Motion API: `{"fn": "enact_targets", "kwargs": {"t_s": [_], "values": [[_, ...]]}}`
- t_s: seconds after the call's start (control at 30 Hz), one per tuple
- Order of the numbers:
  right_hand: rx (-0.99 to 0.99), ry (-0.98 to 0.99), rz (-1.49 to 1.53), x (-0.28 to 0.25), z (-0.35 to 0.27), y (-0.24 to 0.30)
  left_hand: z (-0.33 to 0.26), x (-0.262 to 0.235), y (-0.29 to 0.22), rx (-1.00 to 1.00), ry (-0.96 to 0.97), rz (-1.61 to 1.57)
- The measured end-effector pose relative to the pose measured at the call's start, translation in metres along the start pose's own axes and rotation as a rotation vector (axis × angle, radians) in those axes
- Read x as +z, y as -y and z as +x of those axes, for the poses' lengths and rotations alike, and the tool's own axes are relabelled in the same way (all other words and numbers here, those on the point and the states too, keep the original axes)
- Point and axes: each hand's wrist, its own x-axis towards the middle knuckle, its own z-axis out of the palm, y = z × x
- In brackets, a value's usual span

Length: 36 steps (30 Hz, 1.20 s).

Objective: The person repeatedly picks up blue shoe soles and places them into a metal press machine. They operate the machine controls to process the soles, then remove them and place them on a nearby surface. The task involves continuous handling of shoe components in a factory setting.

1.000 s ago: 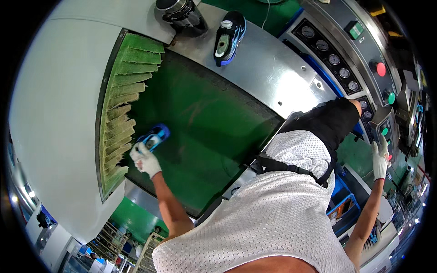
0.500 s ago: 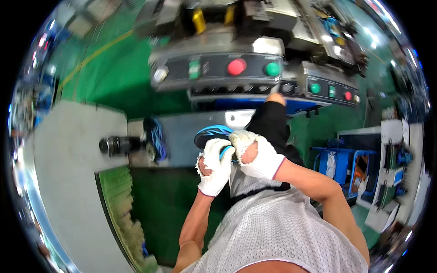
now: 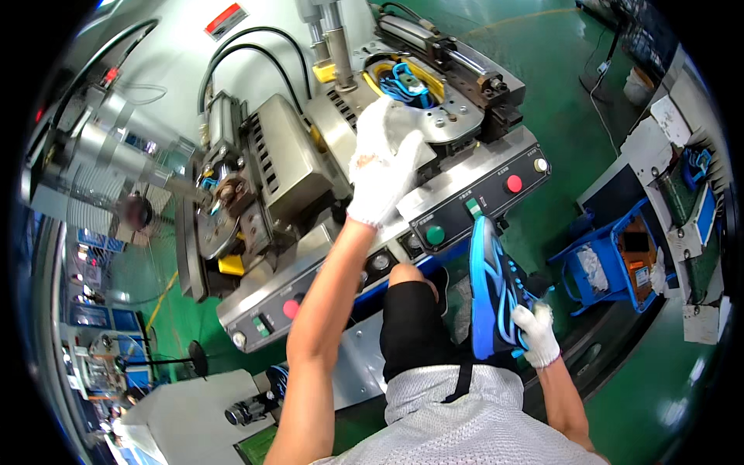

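My right hand (image 3: 539,333), in a white knit glove, is closed on a black and blue sports shoe (image 3: 490,298), held upright at my right with its bright blue sole side facing left. My left hand (image 3: 380,159), gloved too, reaches out over the metal press (image 3: 329,143) with fingers stretched and thumb apart, nothing visible in it. Just beyond its fingertips, another shoe with blue straps (image 3: 407,84) sits within the yellow-edged opening of a metal plate. Whether the left fingers touch the machine I cannot tell.
A front panel (image 3: 480,194) with red, green and white buttons runs below the press. A second station (image 3: 225,225) stands at the left. Blue cart (image 3: 597,263) and shelving (image 3: 670,225) are at the right. A grey bench (image 3: 360,364) lies near my legs.
My view has swung to the press. Both hands were together at a shoe low in front of me; now my right holds a shoe out right and my left has moved forward over the machine.
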Motion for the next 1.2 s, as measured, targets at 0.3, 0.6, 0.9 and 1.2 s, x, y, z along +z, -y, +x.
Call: {"fn": "enact_targets", "kwargs": {"t_s": [0.3, 0.6, 0.9, 1.2], "values": [[0.278, -0.246, 0.112, -0.083, 0.020, -0.065, 0.180, 0.160, 0.173, -0.438, 0.061, 0.090], [0.050, -0.536, 0.000, -0.092, 0.016, -0.111, 0.185, 0.167, 0.171, -0.158, -0.288, 0.019], [-0.316, -0.378, -0.156, -0.055, 0.118, 0.008, 0.037, 0.005, -0.007, 0.223, -0.309, -0.261], [-0.576, -0.130, -0.958, 0.142, 0.325, 0.277, -0.255, -0.082, -0.005, -0.217, 0.609, -0.547]]}}
